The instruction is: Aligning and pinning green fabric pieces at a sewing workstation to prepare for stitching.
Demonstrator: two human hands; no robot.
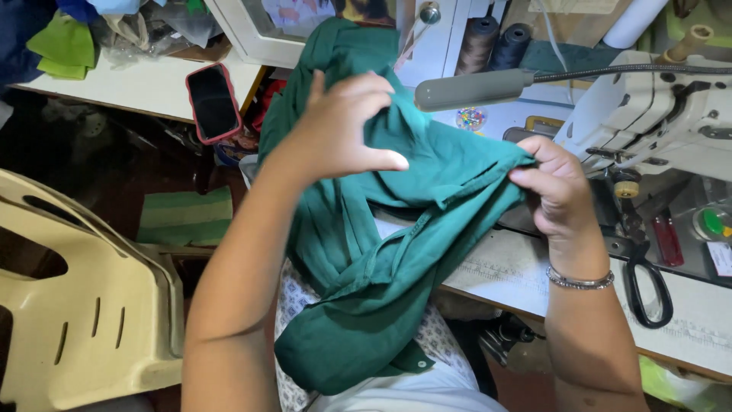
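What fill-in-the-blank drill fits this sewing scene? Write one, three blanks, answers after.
1. Both hands, left hand and right hand, hold a ____ green garment.
2. The black-handled ____ lie on the sewing table near the right wrist.
3. The phone on the white shelf has a ____ case.

Missing words: dark; scissors; red

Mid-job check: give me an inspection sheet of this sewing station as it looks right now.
Surface: pale sewing table, partly covered by cloth.
Job's things: green garment, bunched, hanging to the lap.
Clutter: black scissors, red-cased phone, thread cones, red-handled tool.
Hands: left hand grips the garment's top; right hand pinches its edge.
Cables: flexible lamp neck over the sewing machine.
Surroundings: cream plastic chair, cluttered side shelf.
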